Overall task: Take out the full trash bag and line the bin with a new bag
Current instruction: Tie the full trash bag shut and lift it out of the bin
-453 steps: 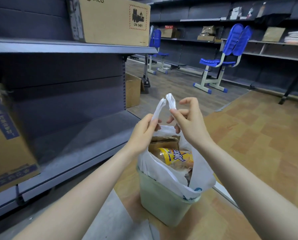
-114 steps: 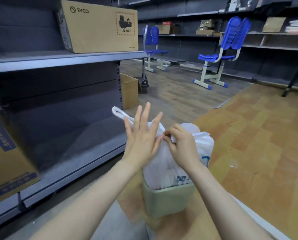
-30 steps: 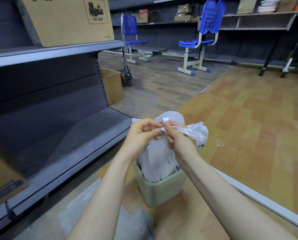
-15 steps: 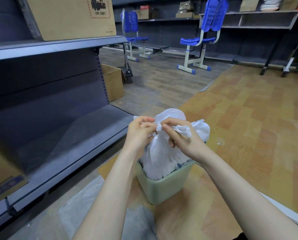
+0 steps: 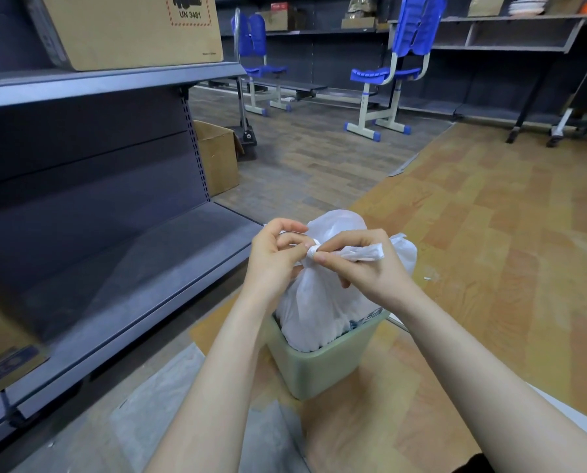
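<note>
Closest to the camera, two bare forearms reach forward over a pale green bin (image 5: 323,365) standing on the wooden floor (image 5: 490,216). A full white trash bag (image 5: 319,302) sits inside the bin, its top gathered above the rim into a small knot (image 5: 312,250). The left hand (image 5: 271,257) is curled, its fingertips pinching the bag's plastic right at the knot. The right hand (image 5: 363,264) pinches the other side of the knot with thumb and forefinger, and a twisted loose end of the bag lies across its knuckles. To the left runs a grey metal shelf unit (image 5: 121,278), with a large cardboard box (image 5: 131,29) on its upper shelf. Beyond its end post a smaller open carton (image 5: 217,155) rests on the floor. Farther back stand blue chairs (image 5: 398,63) before dark shelving along the wall.
</note>
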Demonstrator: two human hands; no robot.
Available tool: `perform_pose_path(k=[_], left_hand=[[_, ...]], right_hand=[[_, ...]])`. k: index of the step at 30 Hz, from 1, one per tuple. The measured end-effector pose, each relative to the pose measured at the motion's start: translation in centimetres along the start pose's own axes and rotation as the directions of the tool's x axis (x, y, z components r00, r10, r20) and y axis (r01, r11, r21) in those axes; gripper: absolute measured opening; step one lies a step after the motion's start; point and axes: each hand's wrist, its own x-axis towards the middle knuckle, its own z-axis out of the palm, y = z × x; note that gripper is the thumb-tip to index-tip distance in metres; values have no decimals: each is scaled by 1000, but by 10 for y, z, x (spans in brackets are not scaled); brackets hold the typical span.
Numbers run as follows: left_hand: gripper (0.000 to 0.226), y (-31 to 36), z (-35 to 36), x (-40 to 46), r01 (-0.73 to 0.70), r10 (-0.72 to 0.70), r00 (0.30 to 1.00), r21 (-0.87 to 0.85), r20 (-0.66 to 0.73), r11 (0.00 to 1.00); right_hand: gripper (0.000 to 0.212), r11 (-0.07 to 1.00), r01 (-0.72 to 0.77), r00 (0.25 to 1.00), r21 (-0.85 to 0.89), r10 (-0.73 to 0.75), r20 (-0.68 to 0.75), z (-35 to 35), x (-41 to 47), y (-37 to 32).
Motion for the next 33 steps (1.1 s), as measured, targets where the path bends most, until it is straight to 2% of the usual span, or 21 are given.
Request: perform_pose_path(k=[3,9,12,16,19,23,27,30,32,33], left_hand=[[24,1,0,0,23,-23,1000,-33,6,999],[24,0,-2,1,12,-12,1000,-33,-5,999],[24,-1,0,1,-70,71,997,34,-38,997],[34,-2,4,-1,-233,252,965,204,-68,951],[34,-1,3,-6,-302,328,943,283,-47,910],[34,0,2,-8,-338,366,930,299,-41,892],[36,-1,1,-7,-340,377,925,327,-52,881],[37,-2,1,-6,-349,385,922,336,-47,875],[35,-1,2,-7,-365,394,919,345,-15,865],[31,0,2,-6,-372,395,919,352,6,859]], right_hand=[[17,998,-26,999,60,28,-34,0,0,3],[13,998,35,999,-48,-33,36,1,2,3],[8,994,10,999,-110,-5,42,2,5,6],[4,985,56,998,-162,-55,8,5,5,7],[14,995,7,999,-96,-11,-49,7,5,7],[30,995,-76,987,-62,66,-145,14,8,7],[33,993,-114,969,-42,101,-226,20,11,7],[21,991,-89,951,-96,56,-304,23,12,9],[34,985,-61,921,-161,-7,-388,23,12,12],[33,980,-44,907,-192,-41,-420,22,12,13]])
